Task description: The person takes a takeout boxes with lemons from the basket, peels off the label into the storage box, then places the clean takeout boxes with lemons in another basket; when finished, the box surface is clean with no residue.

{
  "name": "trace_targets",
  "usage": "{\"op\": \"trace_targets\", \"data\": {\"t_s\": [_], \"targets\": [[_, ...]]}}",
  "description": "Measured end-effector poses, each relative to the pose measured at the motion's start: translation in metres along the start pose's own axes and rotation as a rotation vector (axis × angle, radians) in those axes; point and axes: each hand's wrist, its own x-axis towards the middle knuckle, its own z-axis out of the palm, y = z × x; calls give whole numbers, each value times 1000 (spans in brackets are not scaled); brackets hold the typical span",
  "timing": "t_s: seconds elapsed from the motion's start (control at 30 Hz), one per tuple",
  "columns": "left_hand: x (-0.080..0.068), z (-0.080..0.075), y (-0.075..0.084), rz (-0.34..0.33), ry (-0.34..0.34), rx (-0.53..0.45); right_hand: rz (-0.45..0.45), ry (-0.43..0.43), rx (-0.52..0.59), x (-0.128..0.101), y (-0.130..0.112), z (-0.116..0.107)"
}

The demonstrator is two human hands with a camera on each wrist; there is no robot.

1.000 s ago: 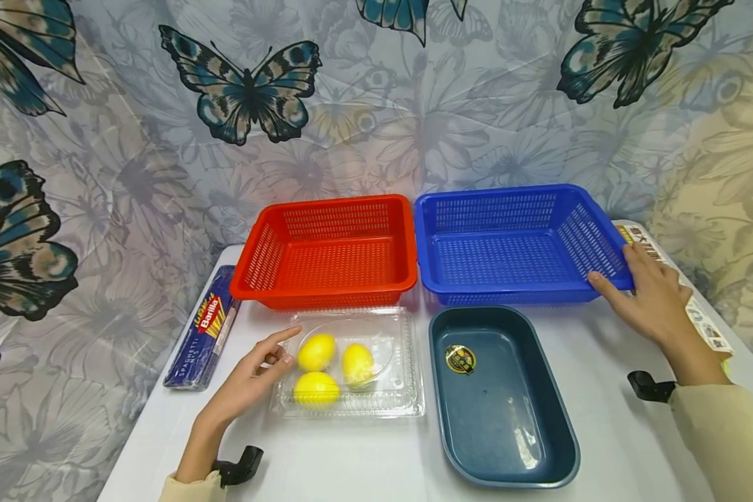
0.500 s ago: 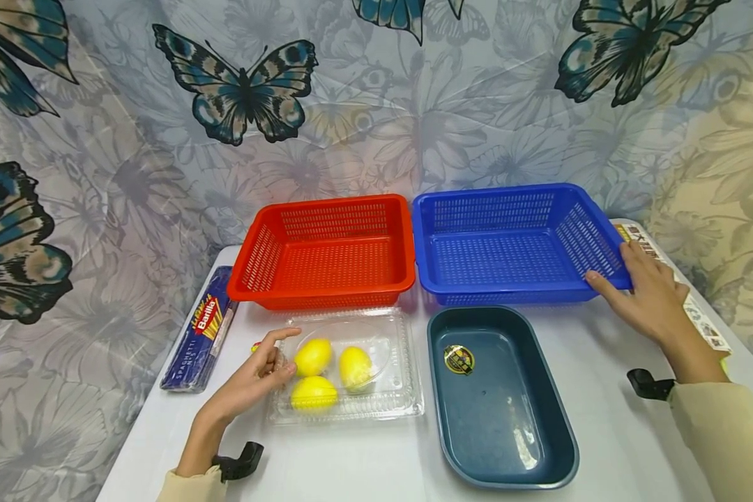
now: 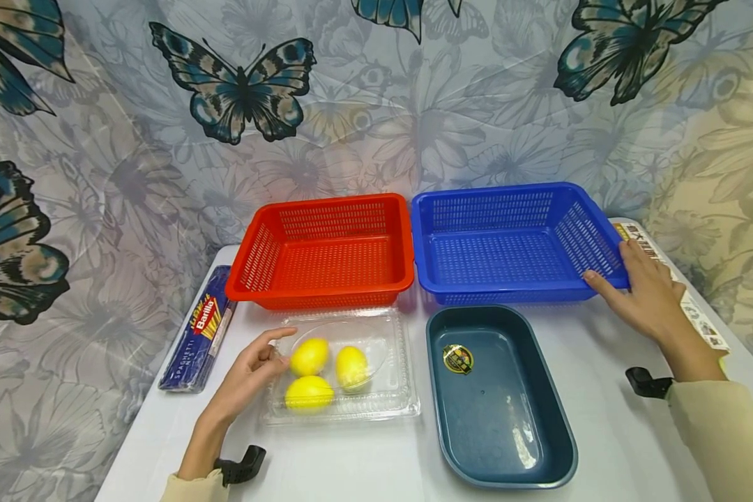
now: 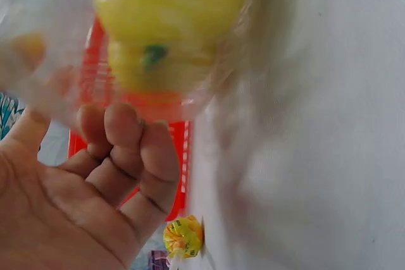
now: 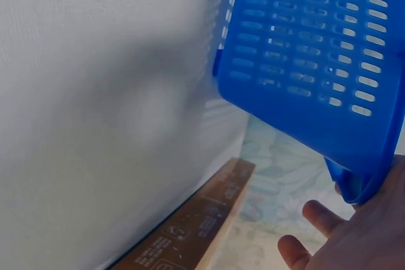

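The left hand [image 3: 247, 373] holds the left edge of the clear plastic container [image 3: 392, 394], its index finger reaching over the far left corner and its other fingers bent. Inside lie 3 lemons [image 3: 309, 394], grouped toward the left; the container is on the near side of the red basket [image 3: 326, 295]. The right hand [image 3: 655, 296] grips the near right corner of the blue basket [image 3: 508, 287], thumb over the near rim, fingers along the right side. The 2 baskets stand side by side at the far edge of the white table [image 3: 345, 464]. A teal tub [image 3: 496, 425] sits right of the container, and a Barilla spaghetti pack [image 3: 197, 338] lies at the far left.
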Motion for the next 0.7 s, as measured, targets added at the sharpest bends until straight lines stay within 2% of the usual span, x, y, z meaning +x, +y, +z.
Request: {"op": "trace_targets", "data": {"t_s": [0.2, 0.43, 0.7], "targets": [[0, 0, 2, 70, 38, -36, 1, -4, 1, 0, 0, 0], [-1, -4, 7, 84, 19, -30, -8, -2, 18, -1, 2, 0], [-5, -11, 20, 159, 20, -19, -8, 6, 33, -1, 2, 2]]}}
